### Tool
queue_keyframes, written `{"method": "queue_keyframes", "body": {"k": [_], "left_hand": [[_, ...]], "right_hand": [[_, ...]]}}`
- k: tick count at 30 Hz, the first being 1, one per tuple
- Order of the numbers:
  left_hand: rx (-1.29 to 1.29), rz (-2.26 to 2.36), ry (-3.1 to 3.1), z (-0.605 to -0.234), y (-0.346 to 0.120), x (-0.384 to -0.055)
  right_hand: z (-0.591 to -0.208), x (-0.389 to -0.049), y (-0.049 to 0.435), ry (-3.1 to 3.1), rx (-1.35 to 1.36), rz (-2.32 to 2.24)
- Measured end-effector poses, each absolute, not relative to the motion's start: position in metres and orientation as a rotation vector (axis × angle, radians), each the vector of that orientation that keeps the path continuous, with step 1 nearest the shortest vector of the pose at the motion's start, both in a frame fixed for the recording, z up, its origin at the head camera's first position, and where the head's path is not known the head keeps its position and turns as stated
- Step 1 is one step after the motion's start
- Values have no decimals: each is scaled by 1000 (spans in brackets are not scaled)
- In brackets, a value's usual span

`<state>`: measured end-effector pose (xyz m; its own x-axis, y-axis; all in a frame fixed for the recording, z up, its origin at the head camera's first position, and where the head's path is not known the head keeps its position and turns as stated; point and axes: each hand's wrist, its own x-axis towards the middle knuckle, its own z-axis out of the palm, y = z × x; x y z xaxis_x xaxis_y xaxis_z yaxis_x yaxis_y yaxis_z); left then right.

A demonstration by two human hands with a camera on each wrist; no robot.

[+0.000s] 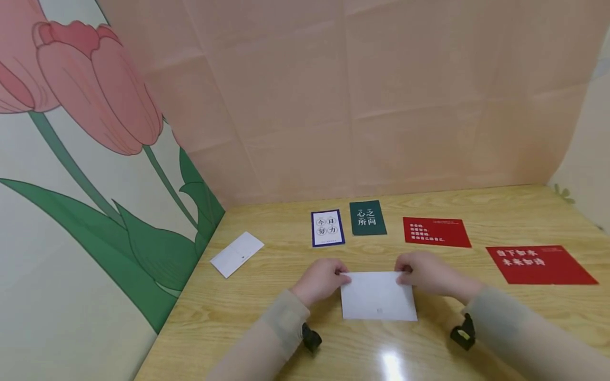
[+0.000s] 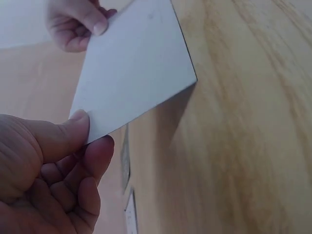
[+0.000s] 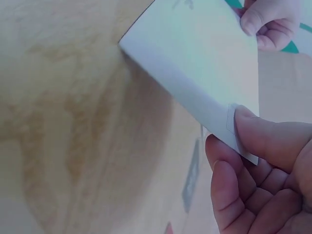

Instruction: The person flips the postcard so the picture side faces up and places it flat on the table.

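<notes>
A white card (image 1: 378, 296), its blank-looking side toward me, is held between both hands over the table. The left hand (image 1: 320, 281) pinches its far left corner, thumb on top and fingers beneath. At the far right corner the right hand (image 1: 426, 272) grips it the same way. In the left wrist view the card (image 2: 134, 68) slants, and a shadow falls on the wood below its near edge. The right wrist view shows the right thumb (image 3: 270, 139) pressing on the card's face near a faint printed rectangle.
Another white card (image 1: 236, 254) lies at the left. Along the back are a blue-bordered card (image 1: 328, 228) and a green card (image 1: 368, 217). Two red cards, one nearer the middle (image 1: 436, 232) and one farther right (image 1: 541, 264), lie on the wooden table (image 1: 200, 328). A pinkish cloth (image 1: 381, 106) hangs behind.
</notes>
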<state>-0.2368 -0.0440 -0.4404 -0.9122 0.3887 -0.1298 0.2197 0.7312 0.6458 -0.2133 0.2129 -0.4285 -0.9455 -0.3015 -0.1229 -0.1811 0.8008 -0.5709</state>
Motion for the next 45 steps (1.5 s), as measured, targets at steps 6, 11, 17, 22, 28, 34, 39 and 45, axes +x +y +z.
{"method": "queue_keyframes", "body": {"k": [6,11,17,22,28,34,39,45], "left_hand": [[534,972,2697,-432,-47,-238],[595,951,2742,-423,-50,-235],[659,928,2789,-417,-53,-232],[721,886,2828,-417,-56,-232],[894,785,2884,-417,-60,-231],[1128,584,2952,-421,-64,-231],[1191,525,2949,-422,-67,-228],[1208,521,2927,-422,-68,-223]], "right_hand": [[-416,-211,212,2791,-419,-915],[-409,-208,210,2838,-457,-914],[-405,-206,208,2884,-495,-896],[-404,-204,207,2923,-535,-875],[-405,-199,205,2988,-598,-822],[-407,-194,203,3047,-745,-684],[-410,-191,202,3063,-804,-629],[-415,-189,202,3085,-862,-606]]}}
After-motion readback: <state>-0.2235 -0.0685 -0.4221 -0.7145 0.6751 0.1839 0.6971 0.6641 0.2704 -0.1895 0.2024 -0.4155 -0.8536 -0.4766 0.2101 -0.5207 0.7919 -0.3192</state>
